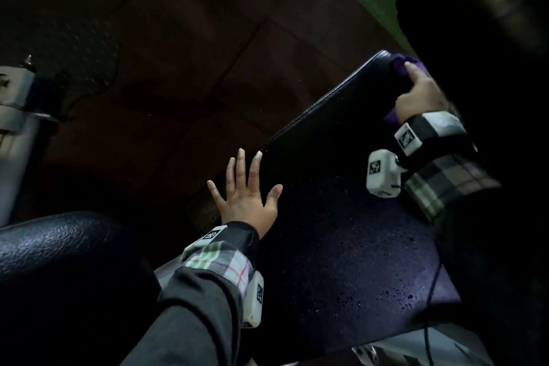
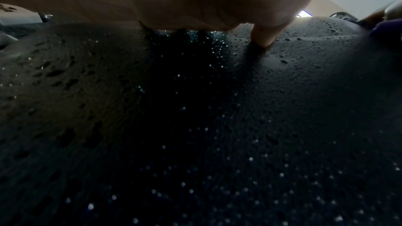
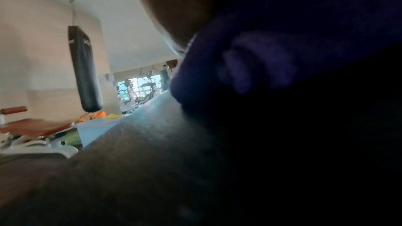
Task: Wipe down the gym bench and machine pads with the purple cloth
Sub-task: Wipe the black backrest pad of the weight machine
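Wet bench pad (image 1: 341, 232) carries my left hand (image 1: 246, 196), fingers spread flat. My right hand (image 1: 421, 98) grips the purple cloth (image 1: 399, 67) at its far end.

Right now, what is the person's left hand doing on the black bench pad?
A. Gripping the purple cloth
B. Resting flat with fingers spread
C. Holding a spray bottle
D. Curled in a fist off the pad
B: the left hand lies flat with spread fingers on the wet bench pad, while the right hand holds the purple cloth at the far end.
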### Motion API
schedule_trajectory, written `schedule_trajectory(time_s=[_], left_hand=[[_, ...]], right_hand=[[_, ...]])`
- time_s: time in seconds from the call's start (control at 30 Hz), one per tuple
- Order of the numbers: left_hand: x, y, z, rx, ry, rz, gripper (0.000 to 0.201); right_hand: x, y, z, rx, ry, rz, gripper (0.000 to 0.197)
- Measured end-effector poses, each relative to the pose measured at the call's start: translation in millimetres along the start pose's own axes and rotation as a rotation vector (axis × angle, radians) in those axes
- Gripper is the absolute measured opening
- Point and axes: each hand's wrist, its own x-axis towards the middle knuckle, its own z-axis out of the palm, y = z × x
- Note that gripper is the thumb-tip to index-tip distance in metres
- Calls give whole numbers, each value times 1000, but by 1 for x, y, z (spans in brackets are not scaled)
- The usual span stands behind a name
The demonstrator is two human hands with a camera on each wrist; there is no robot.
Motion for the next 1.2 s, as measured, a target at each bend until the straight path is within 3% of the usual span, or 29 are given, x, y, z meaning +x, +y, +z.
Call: schedule_trajectory(time_s=[0.13, 0.27, 0.33, 0.5, 0.63, 0.73, 0.83, 1.0, 1.1, 1.2], left_hand=[[1, -1, 1, -7, 11, 5, 72], [1, -1, 1, -3, 10, 5, 72], [1, -1, 1, -7, 21, 8, 72], [1, -2, 4, -17, 63, 7, 72], [0, -5, 8, -18, 110, 37, 80], [-3, -6, 12, -28, 159, 35, 85], [-4, -7, 14, -12, 161, 7, 88], [-3, -7, 13, -27, 145, 12, 91], [-3, -8, 13, -17, 127, 13, 92], [-2, -8, 13, -4, 107, 7, 92]], right_hand=[[12, -3, 16, -128, -2, -68, 67], [0, 33, 34, -301, 72, -366, 69], [-13, 55, 32, -320, 56, -422, 71], [-27, 62, 22, -252, 146, -278, 64], [-4, 32, 24, -248, 99, -154, 62], [6, 17, 39, -344, 94, -224, 59], [-2, 13, 54, -455, 2, -437, 62], [-33, 40, 53, -428, -72, -669, 58], [-37, 64, 42, -435, -26, -633, 63], [-27, 63, 34, -410, 13, -463, 67]])
